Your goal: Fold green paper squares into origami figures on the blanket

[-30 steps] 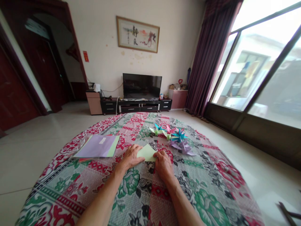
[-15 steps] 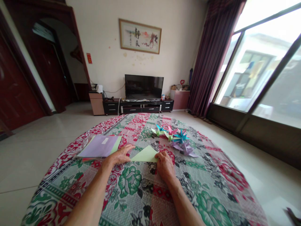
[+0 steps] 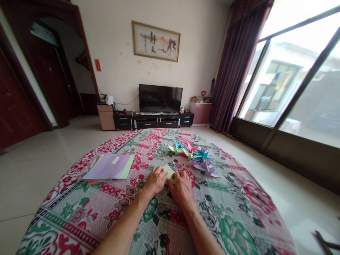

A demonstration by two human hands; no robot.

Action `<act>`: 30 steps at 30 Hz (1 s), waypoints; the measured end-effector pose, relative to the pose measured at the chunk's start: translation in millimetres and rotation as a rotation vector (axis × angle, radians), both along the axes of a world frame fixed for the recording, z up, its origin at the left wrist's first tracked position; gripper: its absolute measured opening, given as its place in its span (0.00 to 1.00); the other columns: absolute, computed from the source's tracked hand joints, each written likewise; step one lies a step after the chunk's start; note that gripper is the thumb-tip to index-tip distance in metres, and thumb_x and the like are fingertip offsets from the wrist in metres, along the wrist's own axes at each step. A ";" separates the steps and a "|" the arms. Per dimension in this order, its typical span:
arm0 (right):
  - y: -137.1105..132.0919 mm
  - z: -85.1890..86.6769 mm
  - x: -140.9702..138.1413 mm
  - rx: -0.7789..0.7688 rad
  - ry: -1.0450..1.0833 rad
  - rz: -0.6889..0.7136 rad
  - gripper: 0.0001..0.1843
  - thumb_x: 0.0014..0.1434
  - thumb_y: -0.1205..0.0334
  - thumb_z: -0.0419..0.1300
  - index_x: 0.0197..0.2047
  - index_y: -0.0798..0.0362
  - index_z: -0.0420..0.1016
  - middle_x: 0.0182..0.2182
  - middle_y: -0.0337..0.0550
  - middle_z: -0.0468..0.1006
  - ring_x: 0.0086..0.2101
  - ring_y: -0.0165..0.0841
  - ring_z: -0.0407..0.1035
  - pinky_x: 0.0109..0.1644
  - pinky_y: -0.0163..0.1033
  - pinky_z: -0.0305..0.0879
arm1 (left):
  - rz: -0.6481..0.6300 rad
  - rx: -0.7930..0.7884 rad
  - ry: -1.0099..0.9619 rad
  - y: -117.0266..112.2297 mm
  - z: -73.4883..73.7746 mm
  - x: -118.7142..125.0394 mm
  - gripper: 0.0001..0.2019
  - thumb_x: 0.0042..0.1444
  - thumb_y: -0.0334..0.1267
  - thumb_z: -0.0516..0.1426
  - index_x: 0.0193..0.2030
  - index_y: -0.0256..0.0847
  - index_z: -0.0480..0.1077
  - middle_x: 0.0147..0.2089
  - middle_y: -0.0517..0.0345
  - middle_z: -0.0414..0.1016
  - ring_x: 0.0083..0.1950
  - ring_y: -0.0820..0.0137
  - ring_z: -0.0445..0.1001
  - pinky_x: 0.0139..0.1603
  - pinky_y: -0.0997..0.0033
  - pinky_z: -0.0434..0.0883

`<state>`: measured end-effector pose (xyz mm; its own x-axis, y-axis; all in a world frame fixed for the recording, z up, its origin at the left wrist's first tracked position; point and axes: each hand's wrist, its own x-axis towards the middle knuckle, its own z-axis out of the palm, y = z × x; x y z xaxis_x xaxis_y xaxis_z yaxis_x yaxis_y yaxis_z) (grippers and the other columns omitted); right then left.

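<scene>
A folded sheet of light green paper (image 3: 169, 170) lies on the flowered tablecloth (image 3: 114, 209), mostly covered by my hands. My left hand (image 3: 156, 180) is closed on its left side, fingers bent and pressed down. My right hand (image 3: 181, 184) grips the right side, its curled fingers close to the left ones. Beyond and to the right stand several folded paper cranes: a teal one (image 3: 202, 154), a pink one (image 3: 191, 147), a light green one (image 3: 176, 150) and purple ones (image 3: 208, 168) nearest me.
On the left of the table lies a stack of purple and green paper (image 3: 107, 166) in a clear sleeve. Past the table stand a television (image 3: 160, 98) and a low dark cabinet (image 3: 167, 123). A purple curtain (image 3: 225, 71) hangs beside the window at right.
My left hand has moved right from the paper's left corner, close to my right hand. The green triangle now shows less, its left part brought over. The view has shifted slightly.
</scene>
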<state>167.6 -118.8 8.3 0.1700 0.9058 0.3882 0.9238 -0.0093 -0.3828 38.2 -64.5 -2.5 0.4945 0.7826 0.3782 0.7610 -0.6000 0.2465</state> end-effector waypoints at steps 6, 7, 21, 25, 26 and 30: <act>0.4 4.1 27.1 -0.121 0.085 -0.068 0.14 0.49 0.54 0.59 0.40 0.47 0.73 0.40 0.44 0.70 0.42 0.39 0.63 0.42 0.38 0.54 | -0.008 -0.027 -0.006 1.9 2.1 -6.3 0.13 0.57 0.37 0.52 0.47 0.44 0.71 0.48 0.53 0.67 0.48 0.64 0.63 0.53 0.63 0.63; 1.4 5.6 34.0 -0.161 0.099 -0.071 0.14 0.48 0.55 0.59 0.39 0.48 0.74 0.39 0.44 0.70 0.41 0.38 0.63 0.41 0.37 0.54 | -0.012 -0.031 -0.007 1.6 2.5 -6.0 0.13 0.57 0.37 0.52 0.47 0.44 0.71 0.48 0.53 0.67 0.48 0.64 0.63 0.53 0.63 0.63; 26.9 21.2 37.9 -0.275 0.010 0.004 0.16 0.52 0.71 0.50 0.40 0.50 0.75 0.39 0.48 0.75 0.37 0.35 0.69 0.35 0.35 0.56 | -0.020 -0.052 -0.025 2.5 1.4 -5.7 0.13 0.57 0.37 0.51 0.46 0.44 0.71 0.48 0.52 0.67 0.48 0.64 0.64 0.53 0.62 0.63; 27.9 24.1 12.2 -0.220 -0.075 0.068 0.18 0.54 0.66 0.50 0.47 0.50 0.72 0.43 0.50 0.74 0.43 0.40 0.67 0.41 0.39 0.58 | 0.008 -0.074 -0.053 1.5 0.3 -5.4 0.17 0.56 0.37 0.51 0.53 0.41 0.66 0.50 0.50 0.66 0.51 0.62 0.63 0.54 0.61 0.63; 29.0 23.9 9.2 -0.215 -0.080 0.066 0.18 0.54 0.66 0.51 0.47 0.50 0.72 0.43 0.51 0.74 0.43 0.41 0.67 0.42 0.39 0.58 | 0.010 -0.074 -0.067 1.2 0.0 -5.5 0.19 0.55 0.37 0.52 0.55 0.40 0.64 0.51 0.50 0.66 0.52 0.61 0.63 0.55 0.61 0.63; 39.2 21.7 9.2 -0.266 -0.010 0.007 0.20 0.50 0.64 0.53 0.47 0.53 0.73 0.41 0.52 0.76 0.41 0.41 0.70 0.38 0.38 0.58 | -0.015 -0.067 -0.123 0.8 -0.4 -7.3 0.22 0.54 0.36 0.52 0.57 0.40 0.62 0.54 0.50 0.66 0.55 0.61 0.62 0.59 0.60 0.61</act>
